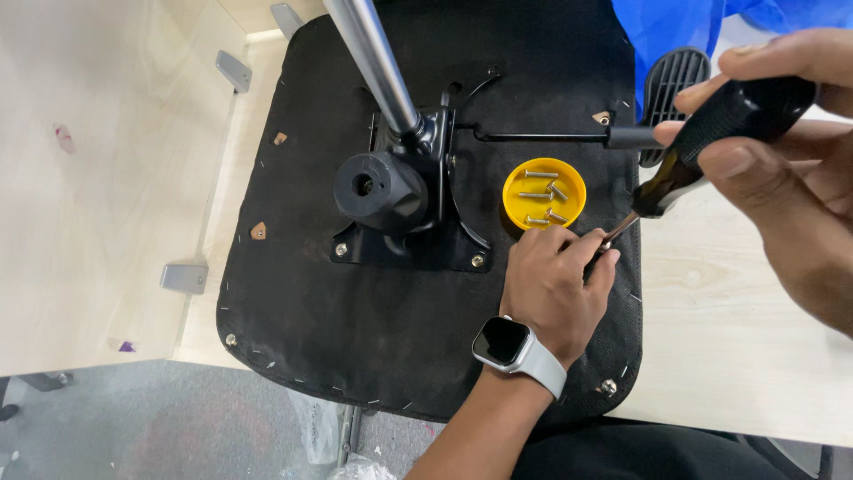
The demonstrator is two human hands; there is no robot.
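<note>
Right-hand grip [782,151], screwdriver [711,151] angled down-left

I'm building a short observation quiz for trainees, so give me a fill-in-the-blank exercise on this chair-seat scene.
1. The right hand grips a screwdriver with a ____ handle.
2. The loose screws lie in a round ____ dish.
3. The left hand wears a ____ on its wrist.
4. The dish sits on the black underside of an upturned ____.

Missing words: black; yellow; watch; chair seat
</note>
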